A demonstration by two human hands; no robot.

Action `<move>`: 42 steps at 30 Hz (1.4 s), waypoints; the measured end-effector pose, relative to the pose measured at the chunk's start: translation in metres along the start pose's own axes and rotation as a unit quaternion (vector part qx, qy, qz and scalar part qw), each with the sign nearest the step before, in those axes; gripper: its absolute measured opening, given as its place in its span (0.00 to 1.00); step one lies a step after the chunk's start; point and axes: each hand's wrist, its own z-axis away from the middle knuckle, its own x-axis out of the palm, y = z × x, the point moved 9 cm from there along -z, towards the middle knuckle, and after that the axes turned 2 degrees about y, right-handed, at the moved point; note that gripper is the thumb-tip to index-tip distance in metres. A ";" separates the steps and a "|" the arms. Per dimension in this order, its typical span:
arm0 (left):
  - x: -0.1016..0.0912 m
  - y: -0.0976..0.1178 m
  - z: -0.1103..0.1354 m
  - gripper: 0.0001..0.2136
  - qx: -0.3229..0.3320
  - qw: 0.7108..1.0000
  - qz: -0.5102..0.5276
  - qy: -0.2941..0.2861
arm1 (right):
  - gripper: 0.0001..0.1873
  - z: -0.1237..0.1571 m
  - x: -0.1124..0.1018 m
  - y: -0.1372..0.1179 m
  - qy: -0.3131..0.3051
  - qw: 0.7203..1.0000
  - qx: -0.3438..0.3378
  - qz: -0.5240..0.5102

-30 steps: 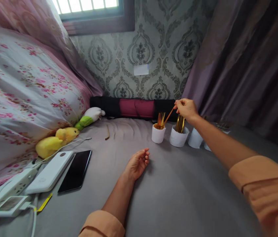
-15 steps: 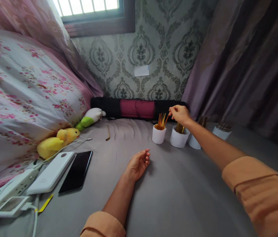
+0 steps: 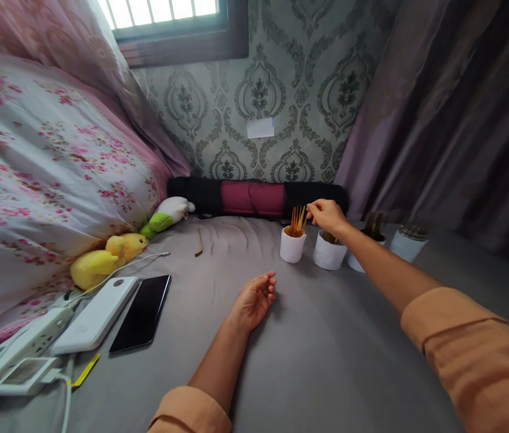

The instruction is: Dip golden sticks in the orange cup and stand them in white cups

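My right hand (image 3: 326,216) reaches out over a row of white cups on the grey sheet. Its fingers are pinched on the top of an orange stick (image 3: 303,218) that stands with several others in the leftmost cup (image 3: 291,249). The second cup (image 3: 328,255) with darker sticks sits right under that hand. Behind my forearm are a third cup (image 3: 354,262) and, further right, a fourth cup (image 3: 406,244). My left hand (image 3: 254,299) rests on the sheet palm up, fingers loosely curled and apart, holding nothing.
A black phone (image 3: 141,313), a white power bank (image 3: 94,314) and a power strip (image 3: 20,346) with cables lie at the left. Yellow plush toy (image 3: 101,262), green-white plush (image 3: 166,214), floral quilt (image 3: 42,180), a black-maroon roll (image 3: 254,197) by the wall, a loose stick (image 3: 199,242).
My right hand has come down and to the left with the orange stick, from above the second cup to the leftmost cup, where the stick now stands. My left hand stayed put.
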 end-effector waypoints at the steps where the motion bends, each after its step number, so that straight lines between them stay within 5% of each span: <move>1: 0.000 0.000 0.000 0.08 -0.002 1.000 0.001 0.001 | 0.11 0.000 0.002 0.001 -0.004 1.000 0.002 -0.001; 19: 0.001 -0.001 -0.001 0.08 -0.003 1.000 0.001 0.003 | 0.11 -0.011 0.013 0.010 -0.013 0.999 -0.024 -0.033; 42: 0.000 0.000 -0.001 0.08 -0.003 1.000 0.003 -0.004 | 0.11 -0.001 0.019 0.022 0.016 0.999 0.035 -0.015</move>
